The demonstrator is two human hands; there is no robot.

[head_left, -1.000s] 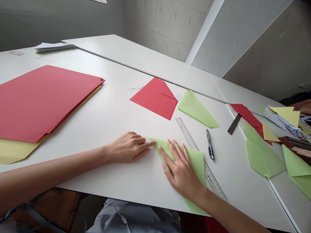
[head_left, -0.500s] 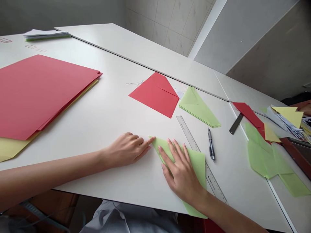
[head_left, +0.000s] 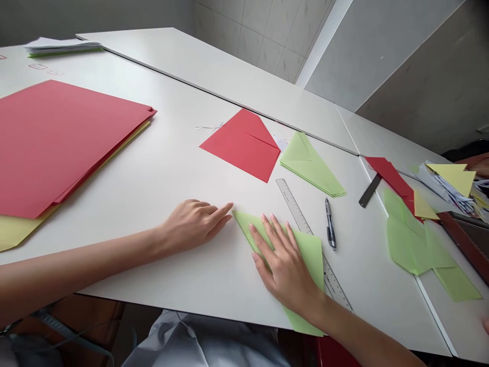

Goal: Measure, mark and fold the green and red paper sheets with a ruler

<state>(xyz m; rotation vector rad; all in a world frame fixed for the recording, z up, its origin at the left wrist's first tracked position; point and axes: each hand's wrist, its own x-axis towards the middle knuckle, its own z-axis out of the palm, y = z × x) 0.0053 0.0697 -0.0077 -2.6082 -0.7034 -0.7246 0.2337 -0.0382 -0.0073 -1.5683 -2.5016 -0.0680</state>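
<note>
A folded sheet of green paper [head_left: 311, 250] lies near the front edge of the table, one pointed corner toward the left. My right hand [head_left: 284, 265] rests flat on it with the fingers spread, covering its middle. Just left of that corner is my left hand [head_left: 194, 224], its index finger stretched out and the other fingers partly bent. It holds nothing, and the fingertip is slightly apart from the paper. A clear ruler [head_left: 298, 209] runs partly under the green paper. To the right of the ruler lies a pen [head_left: 330, 227].
Red and yellow sheets are stacked [head_left: 76, 148] at left. Beyond my hands lie a red folded paper [head_left: 244, 148] and green folded papers [head_left: 311, 165]. More green paper [head_left: 408, 244] and a dark strip [head_left: 370, 191] are at right. White sheets [head_left: 63, 46] sit far left.
My left index finger has come off the green paper's corner and moved a little left. My right hand stays on the paper. The whole view has shifted slightly.
</note>
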